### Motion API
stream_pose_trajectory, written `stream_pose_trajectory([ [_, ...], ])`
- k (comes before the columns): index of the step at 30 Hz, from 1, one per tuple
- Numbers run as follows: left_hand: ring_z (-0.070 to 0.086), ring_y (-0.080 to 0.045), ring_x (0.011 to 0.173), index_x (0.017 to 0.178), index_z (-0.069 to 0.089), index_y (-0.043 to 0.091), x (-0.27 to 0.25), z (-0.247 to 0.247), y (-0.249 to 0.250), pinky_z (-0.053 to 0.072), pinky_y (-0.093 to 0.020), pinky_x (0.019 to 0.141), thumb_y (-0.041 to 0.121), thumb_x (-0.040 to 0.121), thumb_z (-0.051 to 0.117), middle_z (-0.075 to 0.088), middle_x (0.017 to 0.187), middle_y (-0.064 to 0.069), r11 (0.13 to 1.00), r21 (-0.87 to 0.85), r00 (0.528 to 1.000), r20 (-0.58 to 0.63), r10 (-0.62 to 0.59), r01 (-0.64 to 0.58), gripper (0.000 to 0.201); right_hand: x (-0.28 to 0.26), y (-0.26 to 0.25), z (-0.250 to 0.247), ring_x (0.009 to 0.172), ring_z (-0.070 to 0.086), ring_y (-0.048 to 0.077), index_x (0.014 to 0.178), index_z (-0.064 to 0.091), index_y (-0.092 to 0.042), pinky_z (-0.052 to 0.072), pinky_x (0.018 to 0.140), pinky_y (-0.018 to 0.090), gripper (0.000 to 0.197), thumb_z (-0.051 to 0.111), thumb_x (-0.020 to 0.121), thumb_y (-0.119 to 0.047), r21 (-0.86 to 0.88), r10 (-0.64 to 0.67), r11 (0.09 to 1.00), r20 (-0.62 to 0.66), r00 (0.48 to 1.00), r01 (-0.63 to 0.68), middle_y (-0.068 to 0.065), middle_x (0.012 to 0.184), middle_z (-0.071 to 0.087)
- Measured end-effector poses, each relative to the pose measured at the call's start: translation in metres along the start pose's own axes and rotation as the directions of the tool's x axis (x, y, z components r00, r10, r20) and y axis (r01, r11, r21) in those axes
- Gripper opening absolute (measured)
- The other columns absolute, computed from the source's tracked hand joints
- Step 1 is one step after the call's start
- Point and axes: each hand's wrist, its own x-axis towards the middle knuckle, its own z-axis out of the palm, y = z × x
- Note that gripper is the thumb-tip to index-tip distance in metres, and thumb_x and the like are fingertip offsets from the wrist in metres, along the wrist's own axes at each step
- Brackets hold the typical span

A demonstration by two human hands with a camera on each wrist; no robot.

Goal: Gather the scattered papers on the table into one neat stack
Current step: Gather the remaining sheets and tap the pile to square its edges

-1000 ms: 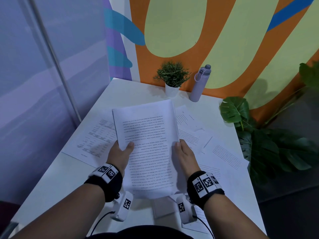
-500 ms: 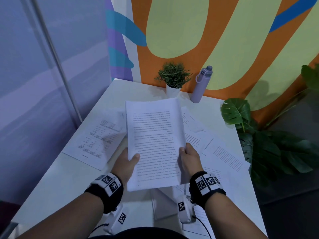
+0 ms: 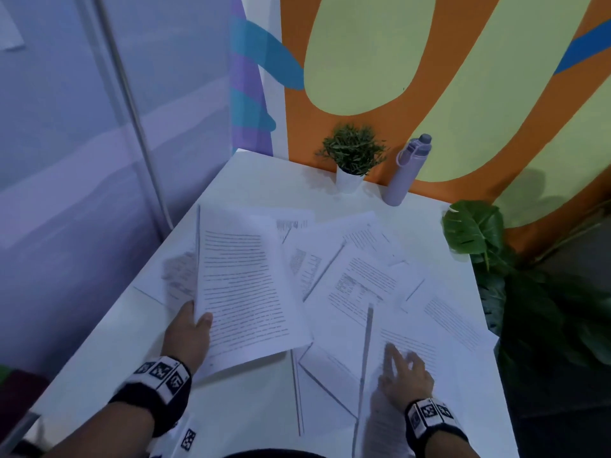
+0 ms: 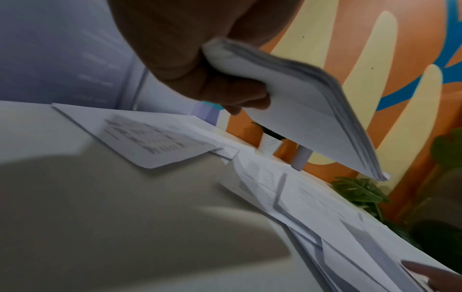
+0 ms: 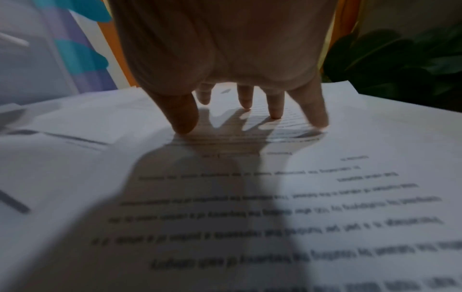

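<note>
Stack in my grip: a thick sheaf of white printed sheets (image 3: 244,285), lifted clear of the white table (image 3: 99,345) over its left half, tilted, its lower left edge pinched.
Left hand: my left hand (image 3: 186,335) grasps that sheaf, thumb on top and fingers curled beneath, as the left wrist view shows (image 4: 220,89).
Right hand: my right hand (image 3: 405,371) is released, fingers spread and straight, fingertips (image 5: 275,113) pressing a loose printed sheet (image 3: 429,352) near the table's right front.
Scattered papers: more loose white pages (image 3: 360,276) overlap across the table's middle and right; one sheet (image 3: 177,276) lies left, partly under the held sheaf.
Far edge: a small green potted plant (image 3: 352,157) and a lilac water bottle (image 3: 405,173) stand side by side.
Beyond: large-leaved green plant (image 3: 476,226) beside the table's right; orange and pale yellow painted wall (image 3: 429,61).
</note>
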Motion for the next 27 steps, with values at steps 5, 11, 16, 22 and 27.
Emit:
stream_pose_trajectory([
  [5, 0.049, -0.021, 0.091, 0.122, 0.053, 0.006, 0.001, -0.009, -0.005, 0.039, -0.031, 0.084, 0.012, 0.094, 0.046, 0.060, 0.116, -0.018, 1.000, 0.012, 1.000, -0.027, -0.017, 0.017, 0.029, 0.006, -0.035, 0.006, 0.142, 0.016, 0.032, 0.140, 0.009, -0.055, 0.026, 0.112, 0.054, 0.063, 0.043, 0.086, -0.049, -0.103, -0.092, 0.990, 0.051, 0.994, 0.097, 0.003, 0.158, 0.000],
  [11, 0.050, -0.021, 0.093, 0.121, 0.053, 0.006, 0.003, -0.023, -0.014, 0.039, -0.031, 0.085, 0.013, 0.094, 0.048, 0.061, 0.115, -0.016, 0.999, -0.028, 0.998, -0.052, -0.032, 0.031, 0.029, -0.006, -0.087, -0.004, 0.141, 0.010, 0.034, 0.141, 0.009, -0.057, 0.033, 0.106, 0.055, 0.065, 0.044, 0.092, -0.033, -0.131, -0.239, 0.958, 0.116, 0.964, 0.254, -0.007, 0.159, -0.004],
  [16, 0.051, -0.021, 0.096, 0.126, 0.051, 0.009, 0.004, -0.032, -0.027, 0.041, -0.033, 0.088, 0.014, 0.094, 0.047, 0.060, 0.121, -0.016, 0.999, -0.018, 0.999, -0.017, -0.052, 0.052, 0.033, -0.015, -0.117, 0.006, 0.142, 0.007, 0.031, 0.138, 0.010, -0.061, 0.033, 0.105, 0.056, 0.073, 0.048, 0.088, -0.023, -0.133, -0.332, 0.926, 0.165, 0.929, 0.354, -0.012, 0.158, -0.007],
  [22, 0.053, -0.022, 0.102, 0.127, 0.050, 0.015, -0.002, -0.029, -0.037, 0.042, -0.033, 0.093, 0.015, 0.095, 0.047, 0.059, 0.123, -0.011, 0.999, -0.023, 0.991, 0.128, -0.046, 0.049, 0.033, -0.031, -0.138, 0.009, 0.138, 0.018, 0.030, 0.132, 0.030, -0.052, 0.030, 0.104, 0.056, 0.042, 0.034, 0.093, -0.036, -0.095, -0.429, 0.890, 0.164, 0.889, 0.447, -0.008, 0.156, 0.011],
  [27, 0.053, -0.019, 0.110, 0.130, 0.048, 0.014, -0.010, -0.009, -0.030, 0.039, -0.028, 0.097, 0.018, 0.096, 0.047, 0.057, 0.127, -0.007, 1.000, 0.004, 0.960, 0.278, -0.019, 0.019, 0.035, -0.038, -0.145, -0.006, 0.117, 0.053, 0.025, 0.116, 0.061, -0.021, 0.040, 0.102, 0.036, 0.059, 0.027, 0.090, -0.061, 0.618, -0.437, 0.729, 0.091, 0.895, 0.293, 0.003, 0.125, 0.061],
])
